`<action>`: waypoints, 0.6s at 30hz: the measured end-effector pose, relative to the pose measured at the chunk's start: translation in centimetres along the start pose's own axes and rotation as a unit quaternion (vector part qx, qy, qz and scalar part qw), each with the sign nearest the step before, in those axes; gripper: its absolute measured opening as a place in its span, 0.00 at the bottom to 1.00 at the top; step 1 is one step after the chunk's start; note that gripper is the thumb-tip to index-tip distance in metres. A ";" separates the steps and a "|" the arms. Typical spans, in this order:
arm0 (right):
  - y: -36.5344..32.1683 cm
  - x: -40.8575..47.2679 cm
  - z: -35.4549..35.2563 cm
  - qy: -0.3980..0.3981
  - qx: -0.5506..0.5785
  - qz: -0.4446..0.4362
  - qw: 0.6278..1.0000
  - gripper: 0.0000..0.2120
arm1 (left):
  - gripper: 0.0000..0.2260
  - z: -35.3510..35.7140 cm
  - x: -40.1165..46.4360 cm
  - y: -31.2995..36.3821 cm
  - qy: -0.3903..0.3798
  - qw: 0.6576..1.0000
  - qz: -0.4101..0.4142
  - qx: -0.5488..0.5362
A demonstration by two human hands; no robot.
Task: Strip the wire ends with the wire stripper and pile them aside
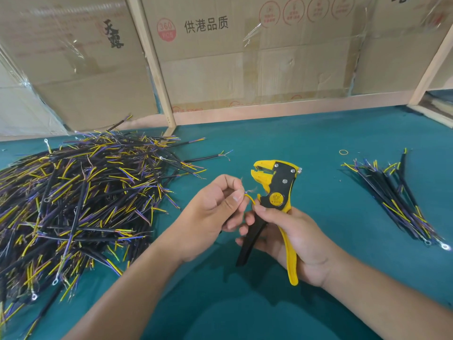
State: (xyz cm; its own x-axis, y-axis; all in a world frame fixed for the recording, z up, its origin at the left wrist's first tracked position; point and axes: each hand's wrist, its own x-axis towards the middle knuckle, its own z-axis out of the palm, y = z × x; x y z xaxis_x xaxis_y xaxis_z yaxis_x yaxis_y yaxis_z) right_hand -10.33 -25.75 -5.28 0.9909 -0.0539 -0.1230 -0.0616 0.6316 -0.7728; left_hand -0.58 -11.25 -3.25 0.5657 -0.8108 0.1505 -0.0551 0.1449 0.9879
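left hand [215, 204] pinches wire [250, 198] (yellow) | right hand [291, 239] grips wire stripper [277, 190]

Single head view looks forward and down, close over the table [318, 133]

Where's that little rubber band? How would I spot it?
Look at the green table, toward the far right. Just beyond the small bundle of wires lies the rubber band, alone on the cloth. It is a thin yellowish ring, not straight like the wires.
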 end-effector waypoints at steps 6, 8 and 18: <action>-0.6 0.4 -0.4 0.046 -0.007 -0.038 0.998 0.11 | 0.04 0.0 0.1 0.3 -0.011 0.998 0.025 0.055; -1.1 0.4 -0.5 0.056 -0.005 -0.056 0.997 0.12 | 0.05 -0.1 0.1 0.5 -0.005 0.997 0.025 0.072; -1.7 -0.2 -0.9 0.026 -0.042 -0.058 0.997 0.12 | 0.04 0.9 0.1 0.5 0.031 0.993 0.015 0.116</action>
State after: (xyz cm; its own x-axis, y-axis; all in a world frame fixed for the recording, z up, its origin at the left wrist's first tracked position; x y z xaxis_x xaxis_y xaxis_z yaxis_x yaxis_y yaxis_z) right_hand -10.55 -27.50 -4.49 0.9847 -0.1634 -0.0607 0.0402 0.5515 -0.8332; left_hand -1.30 -11.77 -2.68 0.6101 -0.7706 0.1841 -0.2566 0.0276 0.9661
